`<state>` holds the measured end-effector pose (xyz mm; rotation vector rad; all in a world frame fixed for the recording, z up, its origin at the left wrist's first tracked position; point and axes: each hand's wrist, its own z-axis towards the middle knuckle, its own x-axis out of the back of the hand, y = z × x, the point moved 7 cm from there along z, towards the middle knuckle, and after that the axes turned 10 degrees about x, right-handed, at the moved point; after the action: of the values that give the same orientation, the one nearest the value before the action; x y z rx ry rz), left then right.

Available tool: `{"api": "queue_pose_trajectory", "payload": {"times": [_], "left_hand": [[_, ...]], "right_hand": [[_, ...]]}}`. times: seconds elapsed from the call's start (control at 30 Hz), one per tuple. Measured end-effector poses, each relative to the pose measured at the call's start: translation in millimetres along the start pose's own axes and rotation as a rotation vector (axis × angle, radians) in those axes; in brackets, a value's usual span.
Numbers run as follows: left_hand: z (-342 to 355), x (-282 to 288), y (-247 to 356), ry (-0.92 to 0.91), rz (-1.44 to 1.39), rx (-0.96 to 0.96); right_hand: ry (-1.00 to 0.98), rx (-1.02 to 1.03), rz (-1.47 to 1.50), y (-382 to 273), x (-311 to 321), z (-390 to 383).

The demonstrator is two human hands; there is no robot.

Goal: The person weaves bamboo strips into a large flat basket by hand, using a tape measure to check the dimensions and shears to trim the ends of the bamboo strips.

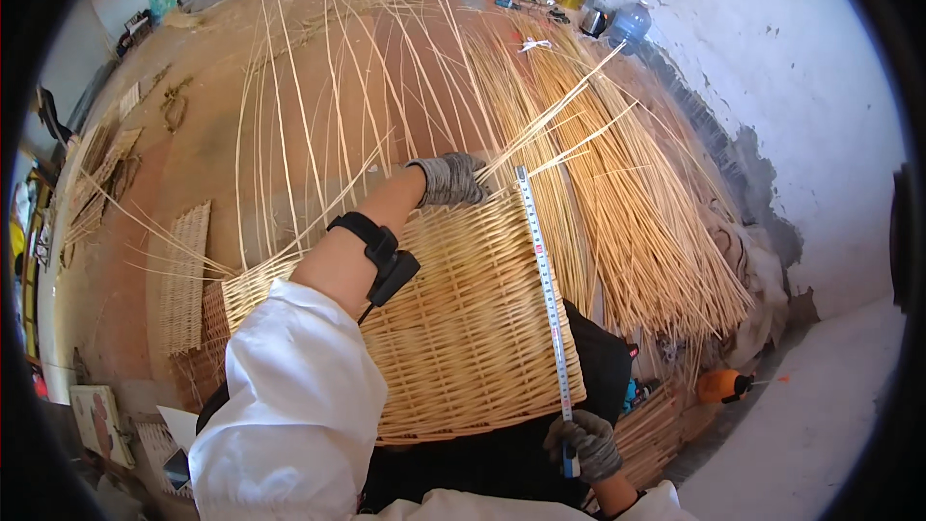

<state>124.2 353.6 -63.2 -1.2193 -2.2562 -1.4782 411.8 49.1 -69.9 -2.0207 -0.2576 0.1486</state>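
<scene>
Right hand (pixel 586 444), gloved, closed around the near end of a measuring tape (pixel 543 280), low in the picture close to the body. Left hand (pixel 449 180), also gloved, fingers curled down on the far edge of a woven wicker panel (pixel 453 328), just beside the tape's far tip; cannot tell whether pinning the tip itself or only gripping the weave and the loose stakes there. Tape stretched in a straight line across the right part of the panel, from near edge to far edge. Panel lying tilted over the lap on dark cloth, with unwoven stakes (pixel 318 106) fanning up and away from its far edge. Black wrist strap (pixel 376 251) on the left forearm, white sleeve (pixel 289 396) below it. Bundle of straw-coloured rods (pixel 627 203) spread on the floor to the right, near a whitewashed wall (pixel 801 106).

Likely trouble: tape sliding sideways on the ribbed weave or lifting off at the far end (nothing visibly hooks it), giving a false reading; a springy stake flicking up under the left hand.

Hard to read: tape markings blurred; orange object (pixel 723 386) at lower right unclear; pots and jug at the top too small to tell; panel's near edge hidden by sleeve and lap
</scene>
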Motion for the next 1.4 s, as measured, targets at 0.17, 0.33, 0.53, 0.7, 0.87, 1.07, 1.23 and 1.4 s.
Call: {"api": "queue_pose_trajectory", "payload": {"times": [0.17,0.33,0.53,0.7,0.87,1.07,1.23,1.4], "left_hand": [[-4,1,-2,0.084,-0.146,-0.081],[-11,0,-4,0.058,-0.214,-0.02],[-17,3,-5,0.142,-0.161,-0.086],[-7,-5,-24,0.203,-0.007,-0.001],[-15,-10,-19,0.229,-0.021,-0.099],[-28,-12,-11,0.171,-0.182,-0.062],[-42,-16,-4,0.062,-0.218,-0.102],[-79,-11,1,0.159,-0.046,-0.049]], "right_hand": [[0.038,-0.034,-0.05,9,5,-10],[0.059,-0.044,-0.058,17,5,-8],[0.024,0.008,0.016,27,0,-10],[0.031,-0.003,0.074,57,-7,-9],[0.023,0.008,0.096,75,-12,-10],[0.136,0.195,0.049,59,-10,-12],[0.305,0.237,0.211,58,2,-13],[0.446,0.431,0.467,45,63,0]]}}
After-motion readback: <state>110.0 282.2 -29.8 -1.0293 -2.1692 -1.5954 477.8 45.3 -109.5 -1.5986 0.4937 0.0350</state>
